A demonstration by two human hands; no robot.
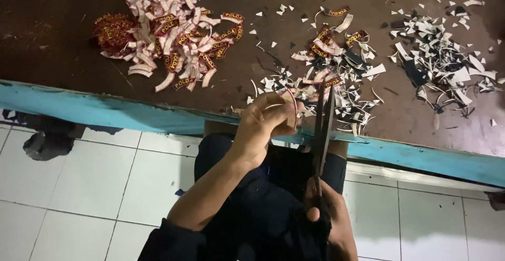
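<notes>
left hand (265, 118) pinches a curved patch (289, 108), right hand (330, 220) clenched on scissors (322, 135) mid-trim; big trimmed pile (173, 37) upper left, offcuts (442, 64) upper right, more untrimmed ones (329, 43) top centre.

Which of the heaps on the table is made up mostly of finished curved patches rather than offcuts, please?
The heap of red-and-white patches at the far left: its pieces are whole curved strips, while the two heaps to its right are mostly small white and dark trimmings.

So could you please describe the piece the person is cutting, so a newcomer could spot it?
Start at the table's blue front edge. Just above its middle, the left hand pinches a small curved patch against the scissors. Unlike the piled patches, it is held off the table.
</notes>
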